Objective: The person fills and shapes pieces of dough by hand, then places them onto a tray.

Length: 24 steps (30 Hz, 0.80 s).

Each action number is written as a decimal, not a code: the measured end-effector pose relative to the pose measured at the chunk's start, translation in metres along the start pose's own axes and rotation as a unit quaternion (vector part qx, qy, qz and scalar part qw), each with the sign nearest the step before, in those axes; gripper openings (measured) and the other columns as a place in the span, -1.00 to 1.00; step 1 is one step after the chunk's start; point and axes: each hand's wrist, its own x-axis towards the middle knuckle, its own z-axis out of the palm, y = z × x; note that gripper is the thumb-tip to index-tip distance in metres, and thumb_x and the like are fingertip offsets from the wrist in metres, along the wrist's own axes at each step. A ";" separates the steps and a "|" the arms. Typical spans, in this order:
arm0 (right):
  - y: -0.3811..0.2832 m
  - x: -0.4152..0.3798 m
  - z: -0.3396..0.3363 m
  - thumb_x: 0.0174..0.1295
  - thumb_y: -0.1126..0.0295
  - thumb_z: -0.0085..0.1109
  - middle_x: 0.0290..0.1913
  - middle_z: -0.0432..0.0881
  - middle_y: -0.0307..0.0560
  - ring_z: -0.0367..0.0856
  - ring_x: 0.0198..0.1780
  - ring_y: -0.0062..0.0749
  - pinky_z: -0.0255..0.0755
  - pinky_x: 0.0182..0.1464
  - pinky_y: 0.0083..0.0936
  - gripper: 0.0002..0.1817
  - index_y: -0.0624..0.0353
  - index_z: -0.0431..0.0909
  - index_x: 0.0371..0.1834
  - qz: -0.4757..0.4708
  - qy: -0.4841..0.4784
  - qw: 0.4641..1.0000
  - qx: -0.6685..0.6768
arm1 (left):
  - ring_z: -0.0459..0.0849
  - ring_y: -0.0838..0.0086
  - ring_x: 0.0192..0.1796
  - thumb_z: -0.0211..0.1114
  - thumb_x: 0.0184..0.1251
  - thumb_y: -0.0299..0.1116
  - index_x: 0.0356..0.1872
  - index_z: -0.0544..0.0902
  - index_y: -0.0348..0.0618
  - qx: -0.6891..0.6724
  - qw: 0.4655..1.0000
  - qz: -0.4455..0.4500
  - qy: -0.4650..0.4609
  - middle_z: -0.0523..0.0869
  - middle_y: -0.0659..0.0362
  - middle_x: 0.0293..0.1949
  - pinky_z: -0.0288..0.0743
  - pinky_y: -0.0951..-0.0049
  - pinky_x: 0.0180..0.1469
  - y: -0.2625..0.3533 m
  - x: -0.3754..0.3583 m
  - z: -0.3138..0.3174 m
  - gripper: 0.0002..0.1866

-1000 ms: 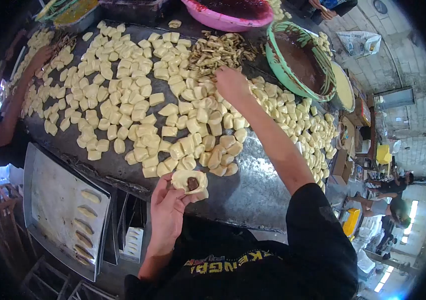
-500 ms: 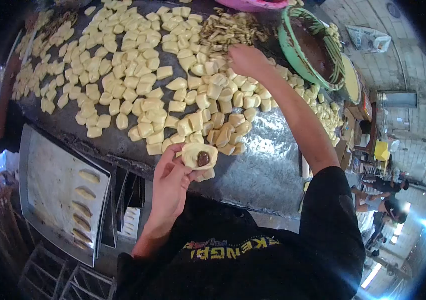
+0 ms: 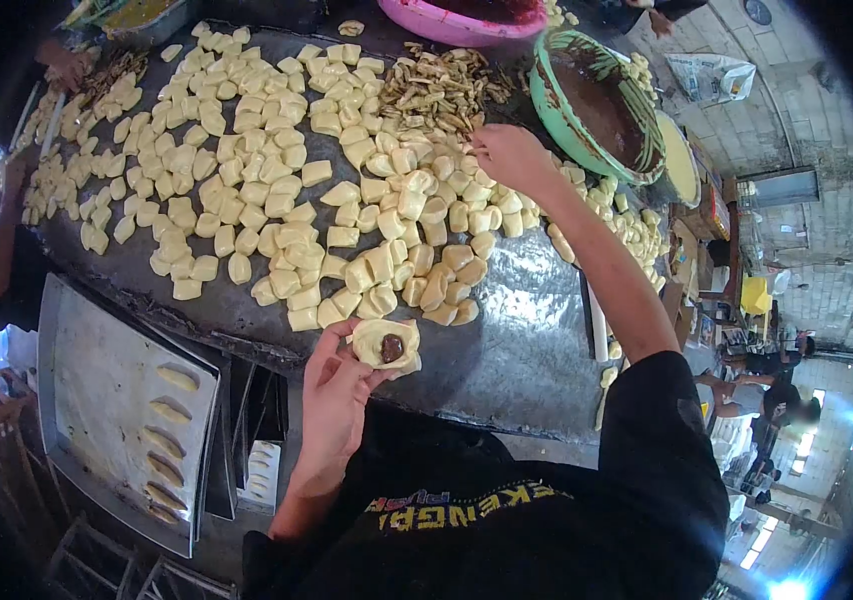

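Note:
My left hand (image 3: pixel 337 400) holds a flattened piece of dough (image 3: pixel 372 338) between thumb and fingers, above the table's near edge. On it sits a dab of dark brown filling (image 3: pixel 393 348), possibly chocolate. My right hand (image 3: pixel 512 160) is stretched out over the table, its fingers closed at the edge of a heap of small yellowish-brown slices (image 3: pixel 437 95), perhaps banana. Whatever those fingers pinch is too small to make out. Many pale dough pieces (image 3: pixel 247 150) cover the tabletop (image 3: pixel 527 370) around and below the right hand.
A green basin (image 3: pixel 559 115) with brown paste stands right of the slices, a pink basin (image 3: pixel 447 28) behind. Shaped dough pieces (image 3: pixel 167 440) lie in a row on a metal tray (image 3: pixel 97 400) at lower left. Another person's hand (image 3: pixel 65 65) shows at far left.
My right hand has shifted slightly right and down in view, staying by the slices. The left hand still holds the filled dough, now a little lower. The camera view has shifted.

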 end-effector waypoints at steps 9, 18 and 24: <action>-0.007 -0.032 0.010 0.02 0.33 0.32 -0.31 0.72 -0.01 0.71 -0.25 -0.14 0.59 -0.11 -0.33 -0.77 0.26 0.66 -0.33 0.072 0.032 0.982 0.170 | 0.66 0.10 0.20 -0.04 0.27 -0.69 0.19 0.37 -0.39 0.000 1.000 0.015 0.002 0.61 -0.21 0.15 0.60 0.12 0.24 0.003 -0.003 0.002 -0.57; -0.038 -0.071 -0.002 0.29 0.44 0.30 -0.21 0.76 -0.18 0.66 -0.24 -0.59 0.55 -0.15 -0.62 -0.74 0.31 0.68 0.00 0.211 0.020 0.829 0.518 | 0.67 0.10 0.17 0.03 0.23 -0.64 0.22 0.38 -0.41 0.001 1.000 0.011 0.021 0.63 -0.19 0.11 0.61 0.13 0.22 -0.001 0.003 0.010 -0.53; -0.160 -0.154 -0.076 0.22 0.51 0.35 -0.21 0.72 -0.07 0.73 -0.23 -0.37 0.59 -0.10 -0.48 -0.81 0.25 0.68 -0.10 0.015 0.096 0.891 0.443 | 0.67 0.18 0.15 0.05 0.29 -0.57 0.20 0.42 -0.38 0.016 1.000 -0.002 -0.010 0.63 -0.06 0.09 0.58 0.10 0.23 -0.011 0.005 0.025 -0.58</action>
